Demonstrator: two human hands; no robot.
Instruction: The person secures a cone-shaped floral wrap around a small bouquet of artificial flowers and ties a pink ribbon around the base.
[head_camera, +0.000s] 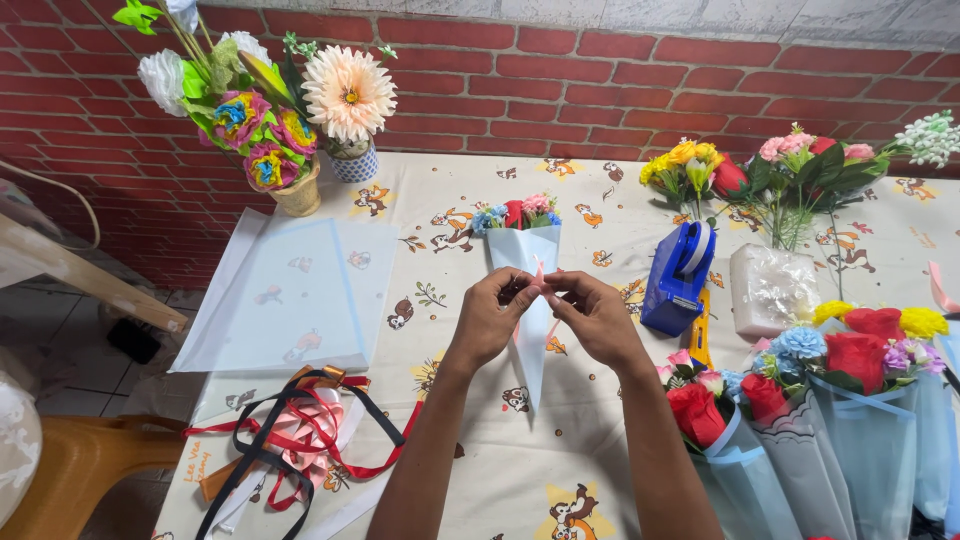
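Left hand (492, 318) and right hand (597, 318) together pinch a pink ribbon (538, 272) just above the wrapped bouquet cone (528, 262), left of the blue tape dispenser (678, 278).

Bright, even daylight, soft shadows, sharp focus, slight edge distortion.

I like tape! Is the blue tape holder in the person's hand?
No, the blue tape dispenser stands on the table, right of both hands, which pinch a pink ribbon.

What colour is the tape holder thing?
The tape dispenser is blue, seen in the head view.
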